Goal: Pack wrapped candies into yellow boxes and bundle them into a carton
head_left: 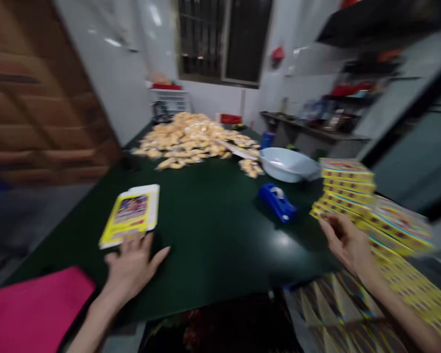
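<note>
My left hand is open on the dark green tabletop, fingers spread. Its fingertips reach the near edge of a flat yellow-and-white carton with a printed picture. On the right, my right hand is closed, its fingers curled and the thumb near the fingertips. It is at the lower left corner of a stack of yellow printed boxes; blur hides what, if anything, the fingers hold. A blue tape dispenser stands on the table to the left of that hand.
A heap of small clear-wrapped yellowish pieces covers the table's far part. Beside it is a pale blue basin. More yellow boxes line the right side, above a container of dark cartons. Something pink lies front left; brown cartons rise behind.
</note>
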A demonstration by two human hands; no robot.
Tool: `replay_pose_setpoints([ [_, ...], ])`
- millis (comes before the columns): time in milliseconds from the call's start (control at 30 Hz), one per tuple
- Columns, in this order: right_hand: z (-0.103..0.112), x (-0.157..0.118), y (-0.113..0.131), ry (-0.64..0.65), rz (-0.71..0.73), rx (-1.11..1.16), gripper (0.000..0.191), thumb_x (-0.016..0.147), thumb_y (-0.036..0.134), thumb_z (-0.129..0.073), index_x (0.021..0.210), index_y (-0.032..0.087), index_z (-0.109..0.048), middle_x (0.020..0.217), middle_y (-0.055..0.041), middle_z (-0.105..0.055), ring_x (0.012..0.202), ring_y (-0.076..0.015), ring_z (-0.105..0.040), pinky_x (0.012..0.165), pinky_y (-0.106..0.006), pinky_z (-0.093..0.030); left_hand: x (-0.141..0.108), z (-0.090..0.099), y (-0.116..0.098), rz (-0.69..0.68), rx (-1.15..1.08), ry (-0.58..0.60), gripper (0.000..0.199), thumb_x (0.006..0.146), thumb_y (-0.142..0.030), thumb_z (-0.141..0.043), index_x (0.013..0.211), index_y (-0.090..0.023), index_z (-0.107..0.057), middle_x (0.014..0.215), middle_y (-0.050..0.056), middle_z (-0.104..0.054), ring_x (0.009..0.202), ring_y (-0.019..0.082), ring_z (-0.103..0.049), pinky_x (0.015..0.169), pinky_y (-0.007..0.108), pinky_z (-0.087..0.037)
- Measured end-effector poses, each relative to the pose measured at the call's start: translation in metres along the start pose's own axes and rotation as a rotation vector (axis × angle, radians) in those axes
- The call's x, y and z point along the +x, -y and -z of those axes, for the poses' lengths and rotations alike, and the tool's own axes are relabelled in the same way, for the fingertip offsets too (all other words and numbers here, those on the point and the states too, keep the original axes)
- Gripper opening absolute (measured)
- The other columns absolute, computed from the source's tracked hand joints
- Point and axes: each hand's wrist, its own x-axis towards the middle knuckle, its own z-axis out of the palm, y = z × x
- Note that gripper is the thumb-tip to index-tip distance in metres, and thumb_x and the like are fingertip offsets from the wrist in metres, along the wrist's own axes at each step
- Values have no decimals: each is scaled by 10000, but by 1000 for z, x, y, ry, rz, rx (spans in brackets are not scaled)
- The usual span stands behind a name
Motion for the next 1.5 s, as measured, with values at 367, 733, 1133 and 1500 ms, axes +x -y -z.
replay_pose_setpoints([
  [367,-260,31,315,879,659,190,356,982,249,-302,1208,168,-565,1224,-111,-620,1101,-188,-581,924,-295,-443,0,-20,33,-44,359,398,779,864,-621,-391,1389,-47,-433,1490,280,-290,1391,475,-217,1063,649,-257],
  [733,-358,60,364,943,663,-193,478,816,495,-637,1113,122,-597,1158,-132,-619,1076,-255,-578,928,-434,-436,-2,-28,38,-21,268,413,1001,720,-745,-500,1410,-28,-387,1507,303,-202,1388,509,-153,1076,692,-168],
  [1133,-166,96,307,909,894,118,107,779,290,-658,804,191,-629,797,-6,-674,678,-138,-578,566,-236,-361,-15,20,29,-192,-230,-347,605,776,-485,-670,1273,-170,-530,1221,169,-629,1160,301,-586,982,478,-466],
  [1500,-67,20,243,669,1517,288,222,757,28,-529,818,192,-667,979,-88,-695,1021,-274,-562,923,-500,-417,10,13,-42,-610,-591,71,739,524,-403,-866,1161,-172,-572,994,65,-683,860,227,-660,761,325,-525],
])
